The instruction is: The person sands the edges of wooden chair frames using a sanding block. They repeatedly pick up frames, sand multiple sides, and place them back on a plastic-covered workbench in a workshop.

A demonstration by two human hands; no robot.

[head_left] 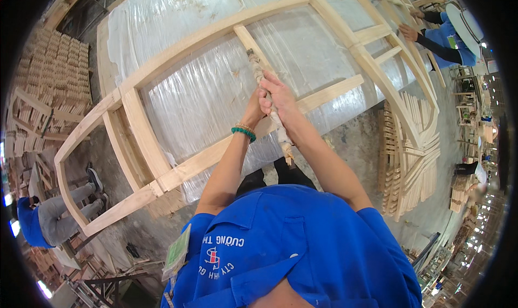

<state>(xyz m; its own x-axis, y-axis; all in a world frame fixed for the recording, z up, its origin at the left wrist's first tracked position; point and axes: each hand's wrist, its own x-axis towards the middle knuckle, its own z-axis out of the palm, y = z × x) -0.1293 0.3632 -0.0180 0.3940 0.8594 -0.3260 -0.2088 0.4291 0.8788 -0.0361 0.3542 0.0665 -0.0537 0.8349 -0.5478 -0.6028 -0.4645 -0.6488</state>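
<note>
My left hand [254, 109], with a green beaded bracelet [244, 133] at its wrist, is closed on a long, thin, whitish-grey roll [280, 131]. Just to its right, my right hand [281, 96] also grips the roll, fingers curled round it. The roll slants from dark-tipped far end to ragged, yellowish near end; what it is made of I cannot make out. Both hands are above a curved pale wooden frame [195, 42] with crossbars. This frame lies on a table covered in clear plastic film [186, 86]. Parts of the left fingers are hidden.
A second curved wooden frame [372, 57] lies at the right. Curved wooden parts [413, 167] are stacked on the floor beyond it, and more stacked wood [59, 65] stands far left. One co-worker [450, 41] works at the far right; another person [51, 216] is at the left.
</note>
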